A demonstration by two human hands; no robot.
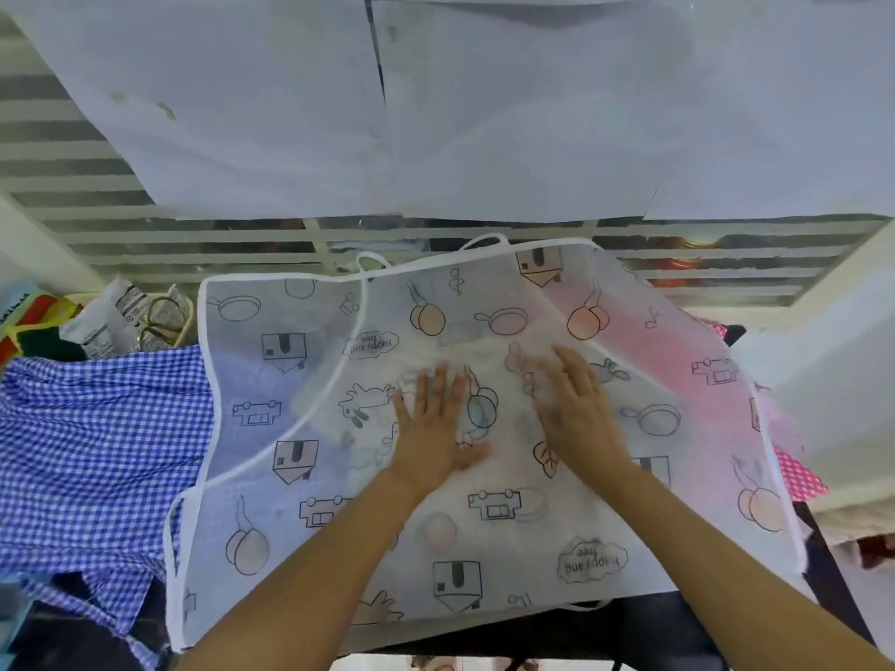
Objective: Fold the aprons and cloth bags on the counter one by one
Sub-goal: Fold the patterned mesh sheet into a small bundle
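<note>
While my left hand point(428, 428) and right hand point(576, 414) lie flat on it, the apron point(484, 515) is spread wide across the middle of the table point(654, 622). Both hands are released: fingers straight, palms down, pressing the fabric near its centre and gripping nothing. The two hands sit just beside each other, left a little nearer me.

Apron: thin, see-through white material with a white bound edge, printed with pans, houses, fruit and small clouds with lettering. One white loop sticks out past its far edge. Its near edge reaches the table's front.

Under its left part lies a blue checked cloth point(97, 452), which runs on to the left, rumpled. Under its right part a pink checked cloth point(799, 477) shows through, one corner poking out at the right edge.

Far left, behind the blue cloth: a white packet point(106, 322) and what look like gold scissor handles point(160, 317).

Beyond the table, horizontal slats point(72, 186); white sheets point(436, 113) hang over them.
</note>
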